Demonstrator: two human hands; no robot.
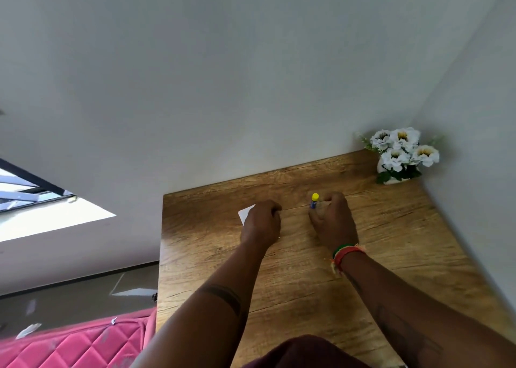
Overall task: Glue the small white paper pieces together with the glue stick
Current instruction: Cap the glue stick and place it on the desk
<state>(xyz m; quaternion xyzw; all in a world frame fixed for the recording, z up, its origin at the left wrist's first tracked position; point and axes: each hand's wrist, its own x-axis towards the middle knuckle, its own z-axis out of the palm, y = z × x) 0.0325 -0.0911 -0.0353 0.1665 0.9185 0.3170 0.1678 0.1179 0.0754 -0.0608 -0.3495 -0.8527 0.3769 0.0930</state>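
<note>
A small white paper piece (246, 213) lies on the wooden table (391, 228), its right part hidden under my left hand (262, 222), whose fingers are curled down on it. A glue stick (314, 200) with a yellow cap and blue body stands upright on the table. My right hand (333, 219) is cupped around it from the right, thumb and fingers close on either side; whether they grip it is unclear. A coloured wristband sits on my right wrist.
A white pot of white artificial flowers (402, 155) stands in the table's far right corner against the wall. The table's left edge drops to a floor with paper scraps and a pink quilted seat (78, 342).
</note>
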